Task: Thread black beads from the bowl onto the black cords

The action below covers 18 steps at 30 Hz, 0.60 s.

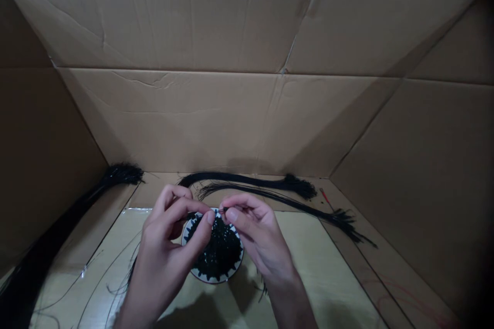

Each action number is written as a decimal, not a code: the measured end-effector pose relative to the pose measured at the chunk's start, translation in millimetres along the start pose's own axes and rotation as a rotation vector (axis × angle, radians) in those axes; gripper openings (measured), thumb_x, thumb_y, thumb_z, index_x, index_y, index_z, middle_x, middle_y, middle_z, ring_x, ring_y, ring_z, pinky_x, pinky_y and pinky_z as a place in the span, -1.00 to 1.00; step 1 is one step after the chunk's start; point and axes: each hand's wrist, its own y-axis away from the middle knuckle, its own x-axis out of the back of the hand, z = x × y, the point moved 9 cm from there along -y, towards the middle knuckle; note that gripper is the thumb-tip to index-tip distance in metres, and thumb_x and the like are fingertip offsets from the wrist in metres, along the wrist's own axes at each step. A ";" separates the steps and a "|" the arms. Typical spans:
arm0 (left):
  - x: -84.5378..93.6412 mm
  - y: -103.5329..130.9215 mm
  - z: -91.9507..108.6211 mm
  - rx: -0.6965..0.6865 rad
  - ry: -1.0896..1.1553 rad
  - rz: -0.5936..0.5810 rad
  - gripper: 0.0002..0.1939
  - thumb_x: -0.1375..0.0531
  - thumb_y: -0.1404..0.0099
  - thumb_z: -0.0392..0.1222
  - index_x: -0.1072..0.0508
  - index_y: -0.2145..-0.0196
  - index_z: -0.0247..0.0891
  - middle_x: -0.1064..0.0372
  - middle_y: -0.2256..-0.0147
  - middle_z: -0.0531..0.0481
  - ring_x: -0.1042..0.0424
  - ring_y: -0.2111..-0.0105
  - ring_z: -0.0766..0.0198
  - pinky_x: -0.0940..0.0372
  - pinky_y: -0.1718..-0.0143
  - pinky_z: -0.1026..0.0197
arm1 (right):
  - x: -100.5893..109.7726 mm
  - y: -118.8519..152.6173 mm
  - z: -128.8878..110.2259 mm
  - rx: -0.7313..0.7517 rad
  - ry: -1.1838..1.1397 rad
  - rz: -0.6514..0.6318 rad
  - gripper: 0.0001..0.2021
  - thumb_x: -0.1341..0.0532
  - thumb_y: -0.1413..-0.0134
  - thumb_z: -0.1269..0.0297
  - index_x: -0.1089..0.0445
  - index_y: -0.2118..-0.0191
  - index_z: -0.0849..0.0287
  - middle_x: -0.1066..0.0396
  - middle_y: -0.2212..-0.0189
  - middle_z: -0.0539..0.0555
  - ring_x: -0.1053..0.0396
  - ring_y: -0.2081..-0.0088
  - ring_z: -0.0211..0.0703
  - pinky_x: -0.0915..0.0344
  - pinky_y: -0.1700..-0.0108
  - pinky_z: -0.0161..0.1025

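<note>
My left hand (170,241) is closed in a pinch, thumb against index finger, over a round dish. Close to its fingertips, my right hand (258,231) pinches a small dark piece (224,210) with thin reddish strands showing beside it. What the left fingertips hold is too small to make out. Below both hands stands the dish (218,281), white with a dark scalloped rim pattern, heaped with many small black pieces (219,249). My hands hide part of the dish's left and right edges.
A thick bundle of black wires (65,236) lies along the left side. Two thinner black bundles (254,180) (304,207) lie at the back. Loose wires (110,267) curl on the table (304,252). Cardboard walls (216,123) enclose the back and sides. A small red item (324,195) lies back right.
</note>
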 end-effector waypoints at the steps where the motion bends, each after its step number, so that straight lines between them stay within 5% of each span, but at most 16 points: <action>1: 0.3 0.0 0.2 -0.002 0.001 0.001 -0.90 -0.25 -0.36 -0.15 -0.53 0.33 -0.16 -0.21 0.24 -0.03 -0.30 0.31 0.30 -0.24 0.51 0.38 | -0.3 -0.3 0.3 -0.004 -0.003 -0.006 -0.87 -0.52 0.13 0.25 -0.63 0.37 0.03 -0.56 0.37 -0.01 -0.45 0.35 -0.26 -0.39 0.20 -0.27; 18: 1.6 0.3 0.7 -0.014 -0.014 -0.018 -0.90 -0.24 -0.37 -0.17 -0.53 0.32 -0.17 -0.19 0.25 -0.02 -0.30 0.35 0.33 -0.21 0.54 0.39 | 0.4 0.0 5.1 -0.072 -0.042 -0.007 -0.85 -0.53 0.17 0.23 -0.63 0.41 0.05 -0.52 0.45 -0.01 -0.43 0.42 -0.28 -0.41 0.26 -0.29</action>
